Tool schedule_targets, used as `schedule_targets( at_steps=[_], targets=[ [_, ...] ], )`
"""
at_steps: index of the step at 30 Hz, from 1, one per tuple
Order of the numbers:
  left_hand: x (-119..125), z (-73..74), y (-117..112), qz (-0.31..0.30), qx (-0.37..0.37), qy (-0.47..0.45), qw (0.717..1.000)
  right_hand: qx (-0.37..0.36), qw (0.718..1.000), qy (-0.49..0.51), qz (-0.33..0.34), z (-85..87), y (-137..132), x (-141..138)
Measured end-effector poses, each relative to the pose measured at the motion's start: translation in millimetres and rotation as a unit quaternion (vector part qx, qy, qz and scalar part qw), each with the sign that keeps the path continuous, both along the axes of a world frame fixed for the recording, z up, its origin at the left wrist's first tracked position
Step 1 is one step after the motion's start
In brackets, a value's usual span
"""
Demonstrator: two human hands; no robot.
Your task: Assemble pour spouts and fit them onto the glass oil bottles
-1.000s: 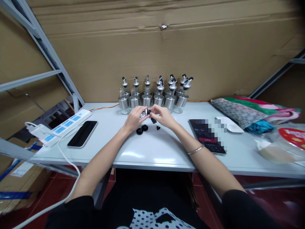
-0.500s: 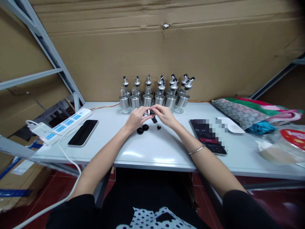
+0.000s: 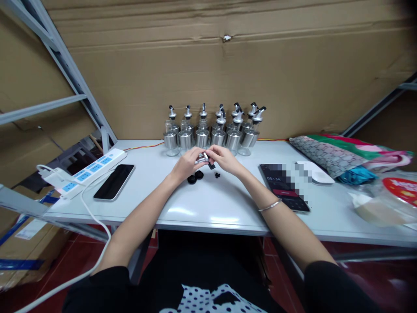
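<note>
In the middle of the table, a silver pour spout (image 3: 204,157) is pinched in the fingers of my left hand (image 3: 186,165). My right hand (image 3: 225,159) closes its fingertips on the spout's other side, partly covering it. Just below the fingers shows a flat black piece (image 3: 211,166); whether it is attached or lying on the table, I cannot tell. Two round black rings or caps (image 3: 191,179) lie below my left hand, and a little cluster of small black parts (image 3: 217,175) lies below my right. Behind the hands stand rows of glass-and-steel oil bottles (image 3: 202,138), several topped with spouts.
At the left are a white power strip (image 3: 91,170) with a cable and a dark-screened phone (image 3: 114,181). A second phone (image 3: 284,187) lies to the right, near a white object (image 3: 314,171), a patterned bag (image 3: 322,154) and a plastic package (image 3: 387,200). Cardboard (image 3: 208,69) walls the back.
The spout has been turned in my fingers, so more of its silver part shows and its black end is less visible. My right hand has shifted slightly.
</note>
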State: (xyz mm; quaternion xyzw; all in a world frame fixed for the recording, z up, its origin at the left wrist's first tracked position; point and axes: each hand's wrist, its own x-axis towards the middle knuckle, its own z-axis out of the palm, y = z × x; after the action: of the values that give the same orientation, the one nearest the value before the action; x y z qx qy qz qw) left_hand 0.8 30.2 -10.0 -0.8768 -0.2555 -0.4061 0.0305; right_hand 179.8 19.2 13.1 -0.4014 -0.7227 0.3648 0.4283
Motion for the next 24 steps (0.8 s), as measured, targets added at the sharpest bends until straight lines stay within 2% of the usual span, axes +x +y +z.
schedule_targets(
  at_steps=[8, 14, 20, 24],
  targets=[
    [-0.7, -4.2, 3.0, 0.011, 0.016, -0.009, 1.0, -0.051, 0.996, 0.064, 0.046, 2.1, -1.6, -3.1],
    [1.7, -0.2, 1.5, 0.045, 0.048, 0.055, 0.996, -0.043, 0.998, 0.035, -0.009, -0.3, -2.9, -5.0],
    [0.5, 3.5, -0.8, 0.083, 0.069, 0.08, 0.991, -0.02, 0.999, -0.028, -0.041, -0.8, -2.8, -9.0],
    [3.2, 0.3, -1.2, 0.076, 0.082, 0.111, 0.988, 0.042, 0.991, -0.066, -0.109, 0.4, -5.0, -10.2]
  ],
)
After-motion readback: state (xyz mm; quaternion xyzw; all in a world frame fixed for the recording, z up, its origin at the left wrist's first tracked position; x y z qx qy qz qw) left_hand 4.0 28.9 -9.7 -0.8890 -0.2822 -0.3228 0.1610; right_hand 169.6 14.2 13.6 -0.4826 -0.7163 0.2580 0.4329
